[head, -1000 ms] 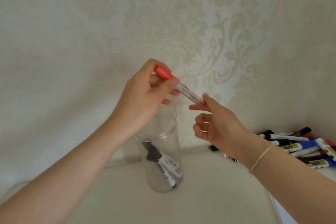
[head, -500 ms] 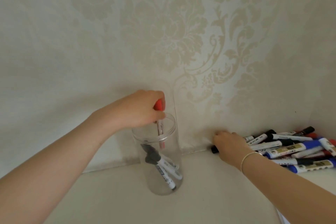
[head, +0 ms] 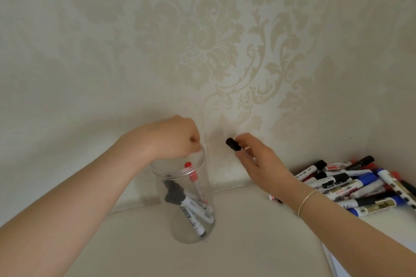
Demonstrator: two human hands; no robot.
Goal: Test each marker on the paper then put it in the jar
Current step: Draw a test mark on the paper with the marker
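Note:
A clear plastic jar [head: 177,229] stands on the beige table near the wall. Inside it lie black-capped markers [head: 191,213] and a red marker [head: 194,179] leaning upright just below the rim. My left hand [head: 173,139] hovers over the jar mouth with fingers loosely curled, holding nothing. My right hand [head: 258,164] is raised to the right of the jar and pinches a black marker [head: 233,144], its black end pointing up-left toward the wall. White paper [head: 387,220] shows at the lower right, partly under the marker pile.
A pile of several black, blue and red markers [head: 351,184] lies at the right against the wall corner. Patterned wallpaper [head: 202,51] rises directly behind the jar. A small object [head: 271,197] lies on the table below my right hand.
My left hand let the red marker drop into the jar. My right hand picked a black marker from the pile and lifted it toward the jar.

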